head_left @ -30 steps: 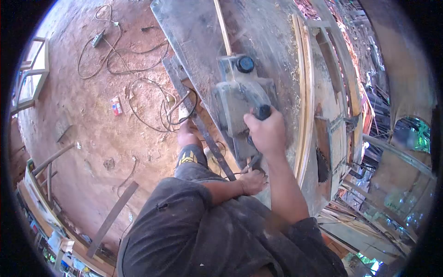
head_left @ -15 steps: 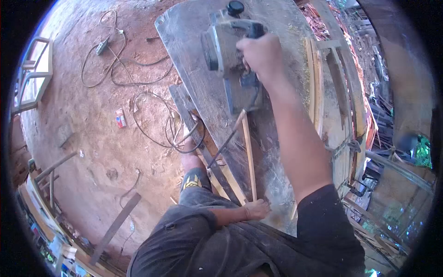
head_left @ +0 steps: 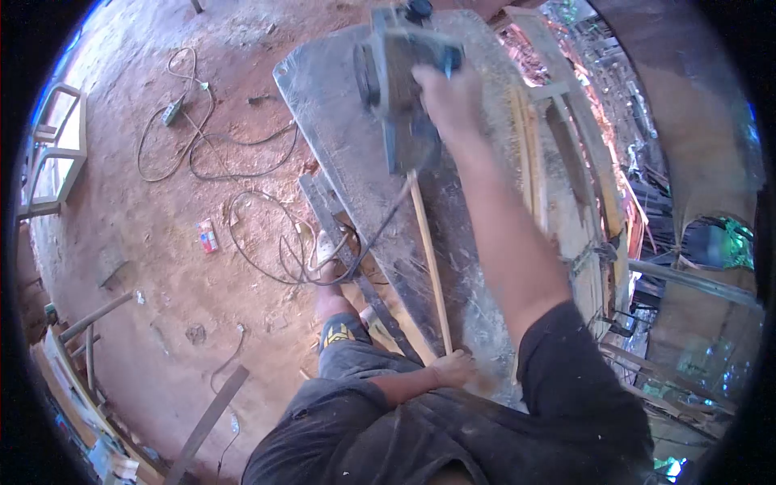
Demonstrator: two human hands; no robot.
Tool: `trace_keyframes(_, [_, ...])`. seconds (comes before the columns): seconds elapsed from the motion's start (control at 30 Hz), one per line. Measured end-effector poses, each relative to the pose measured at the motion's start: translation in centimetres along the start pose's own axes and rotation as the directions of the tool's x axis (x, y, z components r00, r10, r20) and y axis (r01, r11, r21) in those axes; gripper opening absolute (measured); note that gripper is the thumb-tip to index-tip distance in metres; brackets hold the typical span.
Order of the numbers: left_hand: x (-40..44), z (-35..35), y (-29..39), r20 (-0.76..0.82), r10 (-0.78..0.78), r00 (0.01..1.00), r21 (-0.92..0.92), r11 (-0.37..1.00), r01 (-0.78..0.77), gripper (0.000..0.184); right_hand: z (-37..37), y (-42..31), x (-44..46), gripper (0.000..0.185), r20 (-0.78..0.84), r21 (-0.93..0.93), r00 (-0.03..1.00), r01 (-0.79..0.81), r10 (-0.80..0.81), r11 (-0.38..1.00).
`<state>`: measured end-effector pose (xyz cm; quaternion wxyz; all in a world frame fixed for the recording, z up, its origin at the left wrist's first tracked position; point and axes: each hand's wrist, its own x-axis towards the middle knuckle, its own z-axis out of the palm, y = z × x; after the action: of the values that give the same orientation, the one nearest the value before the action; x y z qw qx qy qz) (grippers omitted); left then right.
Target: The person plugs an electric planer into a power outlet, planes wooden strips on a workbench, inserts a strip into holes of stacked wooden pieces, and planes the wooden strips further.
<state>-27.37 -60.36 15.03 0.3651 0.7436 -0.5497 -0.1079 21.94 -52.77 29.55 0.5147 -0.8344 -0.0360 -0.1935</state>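
Held a bulky, dust-coated, grey-and-blue power planer (head_left: 400, 81) over the far part of a broad, grey, wooden surface (head_left: 339, 153). Wrapped the right grip (head_left: 449, 101), somewhat blurred, around the planer's dark rear handle (head_left: 451, 58). Laid the left grip (head_left: 454, 369) on the near end of a thin, pale, wooden strip (head_left: 430, 267); could not make out whether pinched between the fingers or merely pressed down. Saw the strip reach from there to the planer's near end, with any farther part hidden.

Judged the planer heavy and rigid, perhaps slick with dust on the casing; best taken by the rear handle, with the round, dark front knob (head_left: 418, 10) as a second hold, well away from the underside. Judged the strip light, springy along its length and easily split; best steadied flat by the near end. Noted a thin, dark cord (head_left: 388, 214) trailing near and left from the planer, likely to drag or snag. Saw long, pale, wooden laths (head_left: 525, 162) at the right of the surface
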Motion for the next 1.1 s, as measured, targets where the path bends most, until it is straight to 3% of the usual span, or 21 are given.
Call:
trace_keyframes(0.03, [0.1,-0.2,-0.5,-0.018,0.047,0.999,-0.056,0.997,-0.048,0.014,-2.8,-1.5,-3.1,0.035,0.016,0.088,0.99,-0.144,0.143,0.986])
trace_keyframes(0.07, [-0.1,-0.6,-1.0,-0.03,0.092,0.995,-0.112,0.989,-0.095,0.011,-5.7,-3.3,-5.9,0.03,0.037,0.158,0.97,-0.243,0.24,0.957])
trace_keyframes(0.1, [-0.5,-4.0,-1.1,-0.222,0.079,0.972,-0.246,0.96,-0.134,0.012,-8.8,-5.0,-8.8,0.027,0.061,0.228,0.939,-0.344,0.339,0.911])
trace_keyframes(0.13, [-1.4,-7.0,-0.9,-0.204,0.093,0.975,-0.236,0.961,-0.141,0.012,-11.8,-5.4,-11.7,0.028,0.058,0.248,0.934,-0.355,0.352,0.901])
trace_keyframes(0.17, [-2.7,-9.8,-0.5,-0.328,0.053,0.943,-0.323,0.932,-0.164,0.019,-14.9,-5.7,-14.6,0.03,0.053,0.271,0.928,-0.369,0.369,0.889])
trace_keyframes(0.2, [-4.4,-12.5,0.2,-0.436,-0.003,0.9,-0.407,0.893,-0.194,0.027,-18.4,-6.5,-17.3,0.033,0.091,0.189,0.89,-0.456,0.447,0.87])
trace_keyframes(0.27, [-8.4,-18.0,1.8,-0.566,-0.064,0.822,-0.335,0.929,-0.158,0.025,-25.3,-7.7,-23.2,0.04,0.117,0.035,0.821,-0.565,0.558,0.824])
trace_keyframes(0.33, [-14.3,-16.6,1.0,-0.535,-0.44,0.722,-0.303,0.897,0.322,0.022,-31.2,-8.5,-30.0,0.047,0.03,-0.138,0.774,-0.624,0.632,0.77])
trace_keyframes(0.37, [-12.2,-22.7,3.2,-0.451,-0.739,0.501,-0.472,0.673,0.569,0.022,-33.8,-9.2,-33.4,0.051,-0.055,-0.234,0.746,-0.655,0.663,0.718])
trace_keyframes(0.4, [-15.3,-20.9,-0.4,-0.611,-0.612,0.502,-0.251,0.751,0.61,0.022,-36.4,-10.8,-36.3,0.054,-0.07,-0.312,0.74,-0.653,0.669,0.69])
trace_keyframes(0.43, [-17.0,-20.5,-2.6,-0.531,-0.785,0.318,-0.316,0.531,0.786,0.026,-38.9,-12.4,-38.8,0.057,-0.089,-0.389,0.733,-0.649,0.674,0.654])
trace_keyframes(0.47, [-17.0,-22.9,-3.2,-0.463,-0.836,0.294,-0.38,0.487,0.786,0.033,-41.0,-12.5,-42.0,0.057,-0.133,-0.37,0.714,-0.679,0.687,0.634])
trace_keyframes(0.53, [-17.1,-23.6,-6.1,-0.564,-0.792,0.232,-0.328,0.474,0.817,0.039,-44.5,-13.0,-49.3,0.054,-0.304,-0.067,0.642,-0.752,0.704,0.656])
trace_keyframes(0.6, [-13.6,-24.6,-8.3,-0.561,-0.771,0.303,-0.241,0.502,0.831,0.044,-46.6,-15.5,-53.3,0.051,-0.426,-0.096,0.538,-0.827,0.728,0.554])
trace_keyframes(0.67, [-10.4,-22.9,-11.9,-0.342,-0.827,0.446,-0.366,0.555,0.747,0.048,-47.6,-18.2,-56.1,0.048,-0.567,-0.188,0.406,-0.911,0.717,0.367])
trace_keyframes(0.73, [-5.2,-20.5,-12.7,-0.258,-0.874,0.411,-0.184,0.462,0.868,0.049,-48.4,-18.3,-60.5,0.046,-0.668,-0.188,0.377,-0.92,0.641,0.345])
trace_keyframes(0.8, [-0.5,-18.8,-11.5,-0.226,-0.855,0.467,-0.081,0.494,0.866,0.049,-48.7,-17.1,-62.4,0.043,-0.665,-0.059,0.304,-0.932,0.682,0.358])
trace_keyframes(0.93, [1.0,-15.4,-12.8,-0.262,-0.799,0.541,0.043,0.551,0.834,0.051,-48.8,-17.1,-65.9,0.038,-0.7,0.071,0.285,-0.884,0.655,0.461])
trace_keyframes(0.97, [0.3,-14.8,-14.2,-0.295,-0.766,0.572,0.003,0.598,0.802,0.047,-48.8,-18.2,-65.6,0.038,-0.691,0.112,0.261,-0.882,0.674,0.457])
trace_keyframes(1.03, [-0.4,-14.7,-14.6,-0.031,-0.852,0.522,-0.683,0.399,0.611,0.032,-49.2,-16.9,-67.0,0.04,-0.634,0.118,0.272,-0.891,0.724,0.438])
trace_keyframes(1.1, [-1.0,-16.4,-12.2,-0.092,-0.902,0.421,-0.675,0.368,0.64,0.018,-50.4,-14.4,-70.3,0.042,-0.562,0.135,0.363,-0.847,0.743,0.515])
